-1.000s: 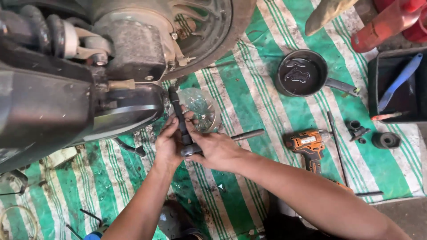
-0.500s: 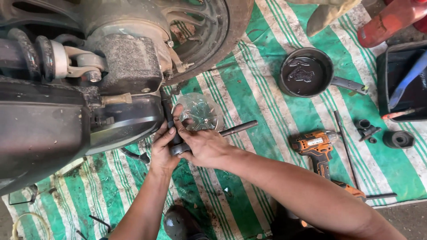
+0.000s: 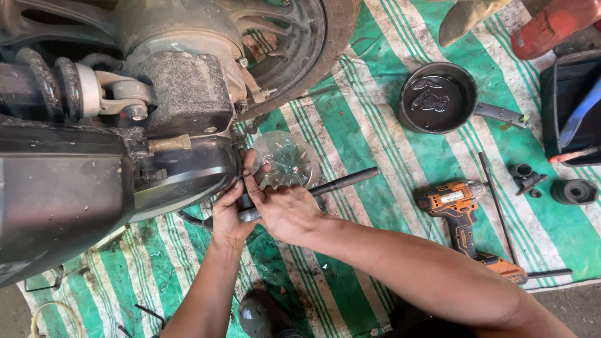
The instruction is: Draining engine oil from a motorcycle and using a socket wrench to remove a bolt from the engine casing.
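The left hand [image 3: 228,216] and right hand [image 3: 285,209] cover most of the dark tool between them, so its shape cannot be told. The wheel [image 3: 300,56] is cut off by the top edge, the black tray [image 3: 557,106] by the right edge.

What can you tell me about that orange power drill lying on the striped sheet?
The orange power drill has an orange and black plastic-looking body and a metal nose. It lies on its side on the green and white striped sheet, nose toward a long dark T-shaped bar that seems to touch it. Its handle points toward the sheet's near edge. No hand touches it.
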